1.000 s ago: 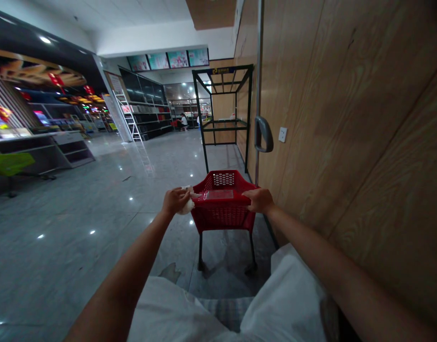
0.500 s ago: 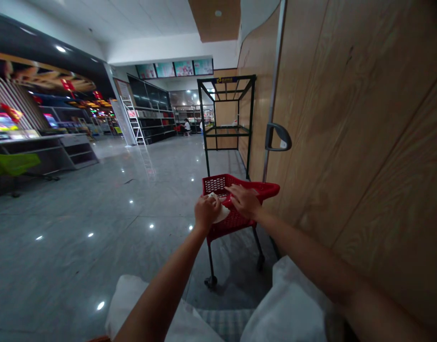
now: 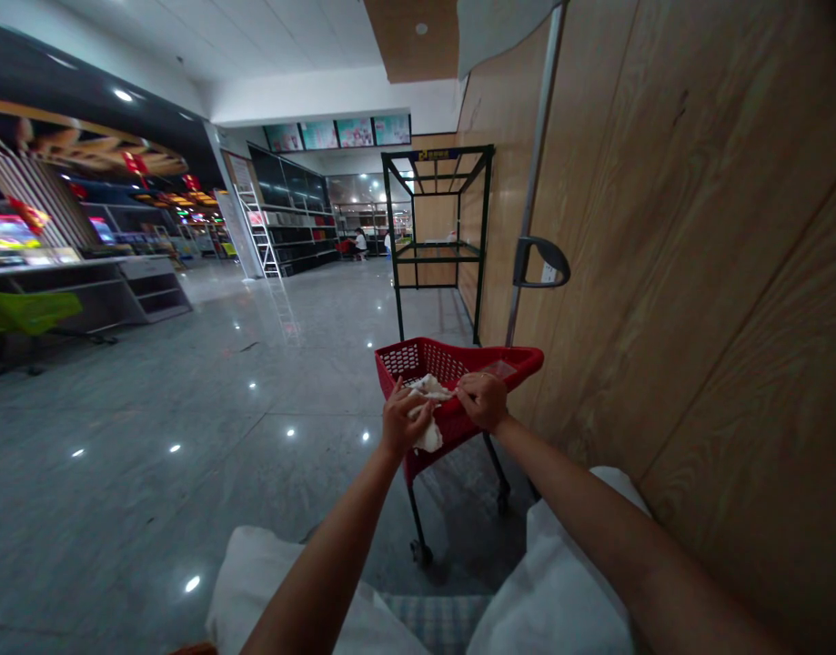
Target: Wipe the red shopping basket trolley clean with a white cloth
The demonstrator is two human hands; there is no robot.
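Note:
A small red plastic shopping cart (image 3: 451, 428) with a perforated basket stands in front of me. My left hand (image 3: 405, 417) is at its near left rim, fingers closed on a crumpled white cloth (image 3: 428, 438). The cloth drapes over the rim, part of it hanging down outside and part lying toward the basket. Over the near rim, to the right, my right hand (image 3: 484, 400) curls its fingers and holds the cart. One end of the cloth reaches its fingertips; whether they also pinch it is hard to tell.
A wood-panelled wall (image 3: 697, 273) runs close on my right, with a metal pole and dark grey handle (image 3: 541, 262) before it. Beyond the cart stands a dark metal rack (image 3: 438, 255). A green cart (image 3: 32, 312) is at the left; people (image 3: 360, 242) are far back.
The cart has turned slightly, its left end swinging outward. My right hand has gone from lying flat to curled over the rim. More of the cloth is spread out now.

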